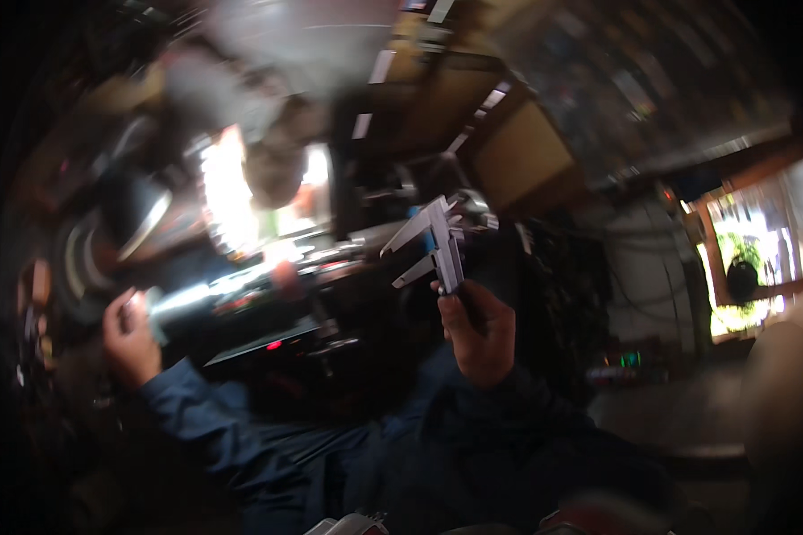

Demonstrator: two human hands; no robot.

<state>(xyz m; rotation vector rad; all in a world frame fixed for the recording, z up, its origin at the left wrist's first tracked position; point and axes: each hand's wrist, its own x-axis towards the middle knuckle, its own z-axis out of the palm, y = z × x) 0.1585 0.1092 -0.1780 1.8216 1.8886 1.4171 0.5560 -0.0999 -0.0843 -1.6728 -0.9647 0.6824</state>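
Observation:
My right hand (484, 337), right of the middle, is closed around the lower end of a metal caliper (446, 245). The caliper stands up from the fist, its jaws apart and pointing left, with nothing visible between them. A small blue patch shows near the jaws. At the left, my left hand (134, 337) has its fingers curled next to the pale end of a long, shiny cylinder (192, 296). Whether the fingers grip that end or something smaller is blurred. The cylinder runs from there toward the cluttered middle.
A dark flat panel (263, 343) with a small red light lies below the cylinder. Behind it are bright glare and blurred workshop clutter. Brown box-like shelving (517, 152) stands at the back right, a sunlit window (745, 259) at the far right.

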